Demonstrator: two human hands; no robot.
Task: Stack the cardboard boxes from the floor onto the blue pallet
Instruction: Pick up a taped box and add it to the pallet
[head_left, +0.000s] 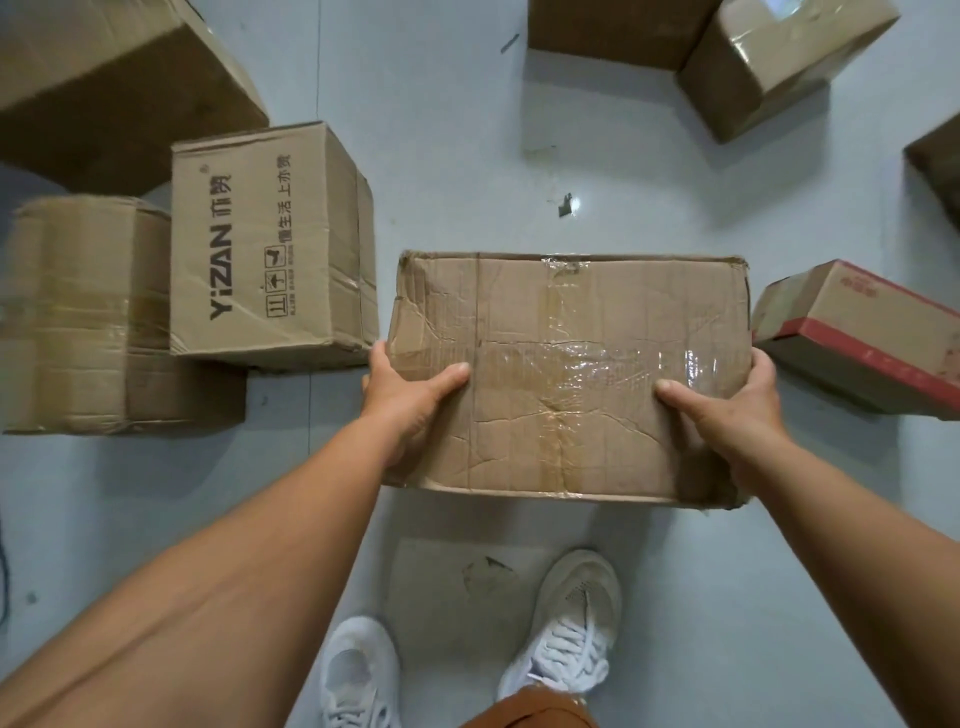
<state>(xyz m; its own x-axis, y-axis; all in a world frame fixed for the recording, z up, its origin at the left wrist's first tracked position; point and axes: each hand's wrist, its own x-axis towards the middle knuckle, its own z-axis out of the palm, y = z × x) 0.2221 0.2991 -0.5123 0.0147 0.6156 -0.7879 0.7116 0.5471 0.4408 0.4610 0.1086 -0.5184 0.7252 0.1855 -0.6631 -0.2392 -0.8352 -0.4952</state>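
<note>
taped box: worn cardboard box, clear tape across the top, crushed and torn at its left corner; sits in front of your shoes, either on the floor or just lifted, can't tell which.
left grip: your left hand clamps the box's left end, thumb on top, fingers wrapped round the side.
right grip: your right hand does the same on the right end, thumb on the tape, fingers curled over the edge.
step: looks like the pick-up of this box, judged from the two-handed hold.
pallet: blue pallet not in view; you'll have to turn to find it.
left of taped box: YiZAN box just beside the left corner, near your left knuckles; a tape-wrapped box further left touching it; a big box beyond that.
right of taped box: red-edged box just beside your right hand, tilted.
beyond taped box: two more boxes well apart from it across the grey floor.
below taped box: white shoes, toes close under its near edge.
risk 1: glossy tape under the right thumb is slick, the hold may slip.
risk 2: soft, crumpled left corner may buckle under squeeze, box tips.
risk 3: a swing on the lift could clip the neighbours on either side.
risk 4: a drop lands on your toes.
</note>
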